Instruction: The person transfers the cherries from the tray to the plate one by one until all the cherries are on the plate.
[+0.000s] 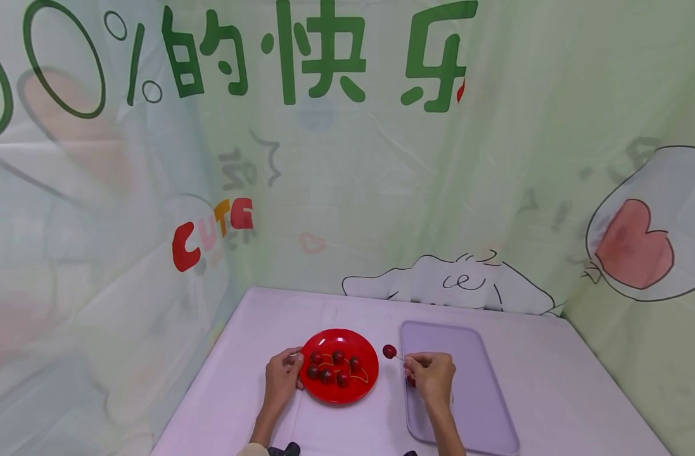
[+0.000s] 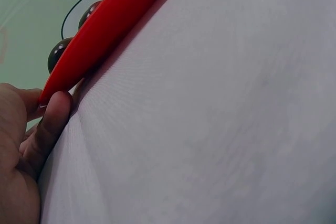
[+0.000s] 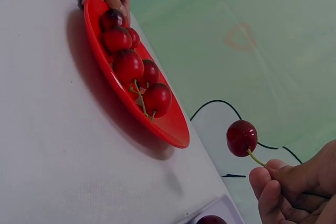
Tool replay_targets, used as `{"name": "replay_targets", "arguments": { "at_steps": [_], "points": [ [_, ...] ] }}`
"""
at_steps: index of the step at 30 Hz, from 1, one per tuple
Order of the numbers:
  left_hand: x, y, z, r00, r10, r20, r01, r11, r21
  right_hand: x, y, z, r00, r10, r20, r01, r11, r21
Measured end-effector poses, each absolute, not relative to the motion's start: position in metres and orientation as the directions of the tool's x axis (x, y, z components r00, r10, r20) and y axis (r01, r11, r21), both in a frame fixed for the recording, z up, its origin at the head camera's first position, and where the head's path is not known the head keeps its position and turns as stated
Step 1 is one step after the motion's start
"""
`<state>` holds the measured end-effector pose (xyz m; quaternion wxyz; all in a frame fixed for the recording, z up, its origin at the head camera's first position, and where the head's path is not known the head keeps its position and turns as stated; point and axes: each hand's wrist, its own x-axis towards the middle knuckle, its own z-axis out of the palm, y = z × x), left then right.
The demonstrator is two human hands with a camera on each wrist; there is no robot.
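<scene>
My left hand (image 1: 282,378) pinches the left rim of a round red plate (image 1: 338,396), with thumb and fingers on either side of the edge in the left wrist view. Several dark red cherries with green stems lie on the plate, among them one cherry (image 3: 157,99) near its front. Between plate and tray, my right hand (image 1: 433,377) pinches the thin stem of a single cherry (image 3: 242,138), which is held up in the air. Below that hand is a pale purple tray (image 1: 478,392), where another cherry (image 3: 211,220) lies near the left edge, partly hidden by the hand.
A white cloth covers the table (image 1: 569,392). Printed curtains (image 1: 336,209) hang behind it and at both sides. The tray stands to the right of the plate, with a narrow strip of cloth between them.
</scene>
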<state>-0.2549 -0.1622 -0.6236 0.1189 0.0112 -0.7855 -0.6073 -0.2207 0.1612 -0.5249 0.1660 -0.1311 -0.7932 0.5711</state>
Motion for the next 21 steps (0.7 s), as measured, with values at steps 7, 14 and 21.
{"name": "replay_targets", "arguments": {
  "at_steps": [7, 14, 21],
  "points": [
    [-0.256, -0.162, -0.624, -0.974, -0.165, 0.155, 0.109, 0.259, 0.960, -0.222, 0.157, -0.523, -0.917, 0.387, 0.097, 0.037, 0.327, -0.944],
    [-0.256, -0.162, -0.625, -0.977, -0.159, 0.142, 0.096, 0.263, 0.960, -0.222, 0.152, -0.529, -0.928, 0.351, 0.125, 0.000, 0.335, -0.942],
    [-0.256, -0.162, -0.624, -0.977, -0.162, 0.137, 0.093, 0.254, 0.963, -0.223, 0.143, -0.533, -0.929, 0.340, 0.146, -0.021, 0.346, -0.938]
  ]
}}
